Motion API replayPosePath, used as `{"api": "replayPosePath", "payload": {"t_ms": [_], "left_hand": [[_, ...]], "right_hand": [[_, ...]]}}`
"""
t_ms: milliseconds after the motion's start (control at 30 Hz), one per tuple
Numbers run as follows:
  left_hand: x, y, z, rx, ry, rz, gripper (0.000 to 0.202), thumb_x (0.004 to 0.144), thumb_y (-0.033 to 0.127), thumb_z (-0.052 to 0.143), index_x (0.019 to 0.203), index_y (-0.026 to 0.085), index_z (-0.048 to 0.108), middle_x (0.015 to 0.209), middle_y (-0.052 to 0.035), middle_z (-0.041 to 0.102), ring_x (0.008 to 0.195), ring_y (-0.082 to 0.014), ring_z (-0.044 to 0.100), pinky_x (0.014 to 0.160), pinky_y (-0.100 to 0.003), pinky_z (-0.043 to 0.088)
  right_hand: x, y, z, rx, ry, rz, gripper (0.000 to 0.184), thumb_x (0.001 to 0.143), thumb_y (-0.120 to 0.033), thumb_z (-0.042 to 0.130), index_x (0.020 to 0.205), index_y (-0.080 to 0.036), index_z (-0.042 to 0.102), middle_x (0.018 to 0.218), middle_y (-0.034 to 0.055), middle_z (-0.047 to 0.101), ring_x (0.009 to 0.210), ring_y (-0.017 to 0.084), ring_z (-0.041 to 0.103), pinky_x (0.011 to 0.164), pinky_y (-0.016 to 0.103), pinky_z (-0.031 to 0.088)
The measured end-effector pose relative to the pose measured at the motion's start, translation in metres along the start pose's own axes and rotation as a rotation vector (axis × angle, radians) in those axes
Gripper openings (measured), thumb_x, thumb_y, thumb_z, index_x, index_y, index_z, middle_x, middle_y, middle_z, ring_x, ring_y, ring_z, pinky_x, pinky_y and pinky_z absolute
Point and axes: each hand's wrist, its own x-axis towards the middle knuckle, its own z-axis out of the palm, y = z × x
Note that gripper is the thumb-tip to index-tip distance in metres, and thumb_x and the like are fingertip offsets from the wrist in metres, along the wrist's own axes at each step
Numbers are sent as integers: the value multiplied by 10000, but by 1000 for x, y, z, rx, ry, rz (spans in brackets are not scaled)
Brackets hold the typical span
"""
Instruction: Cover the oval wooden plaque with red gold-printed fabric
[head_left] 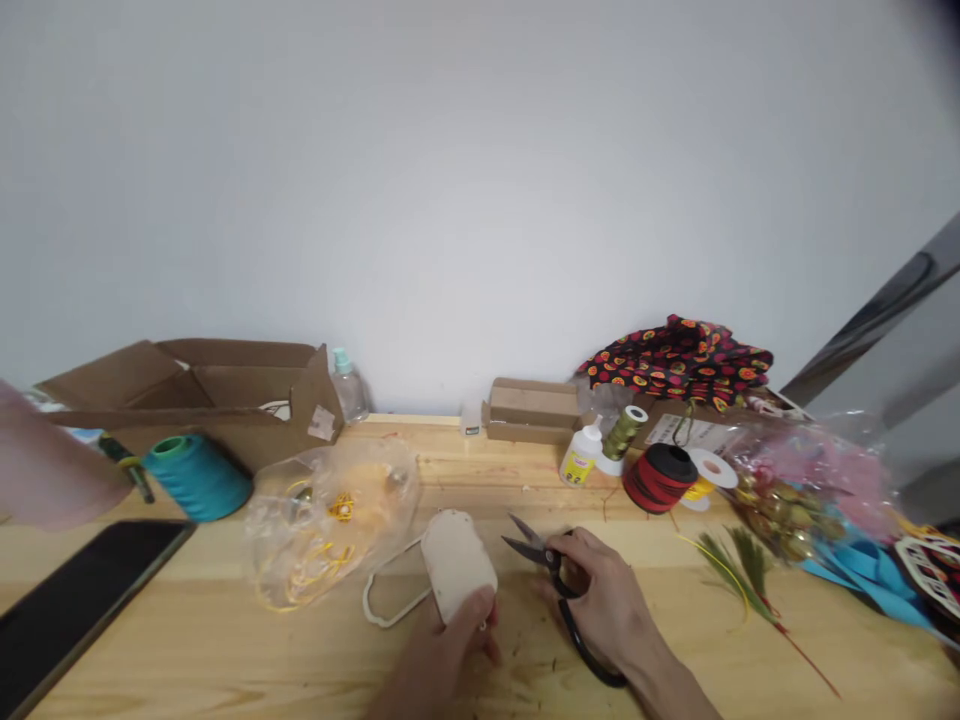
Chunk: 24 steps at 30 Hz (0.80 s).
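A cream-coloured flat piece with rounded ends and small holes along its edge (454,560) is gripped at its lower end by my left hand (454,645). A cream loop or strap (390,612) lies to its left on the wood; whether it joins the piece I cannot tell. My right hand (604,600) holds black-handled scissors (551,570) with the blades parted and pointing left toward the cream piece, apart from it. Some of the fingers of both hands are hidden.
Left stand a phone (82,600), a teal thread cone (196,478), a cardboard box (225,430) and a plastic bag (330,520). Behind are a glue bottle (581,455) and a small box (532,410). Right lie a red cord spool (660,480), green tassels (739,565) and bagged bells (795,515).
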Motion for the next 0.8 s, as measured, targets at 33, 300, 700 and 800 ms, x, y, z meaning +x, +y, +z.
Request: {"api": "replayPosePath", "payload": {"t_ms": [33,300,700,800], "left_hand": [[2,2,0,-19,-7,22,238,720,380,482,593,180,509,562,19,531,562,-151,516,595,-265,401],[1,10,2,106,-45,59,213,736,341,447,589,192,485,537,23,524,570,-158,513,616,-278,411],[8,2,1,-207,-41,-6,243,643,394,572,573,172,501,528,33,478,484,-126,462,504,-279,443],[12,-2,0,-213,-30,16,250,639,409,580,586,175,510,543,36,481,501,-131,469,512,-281,447]], "right_hand": [[-3,-1,-1,17,-18,-20,242,641,-295,622,878,-250,617,691,-12,519,606,147,490,545,231,356],[-8,-10,0,-24,-71,-65,206,633,-237,618,838,-263,617,713,-17,527,644,143,503,547,220,341],[-1,-10,0,3,-44,-90,160,670,-236,569,821,-242,621,669,-10,519,605,147,493,534,229,346],[-6,-14,0,13,-82,-99,184,649,-223,591,827,-252,623,690,-14,534,614,144,497,538,225,348]]}}
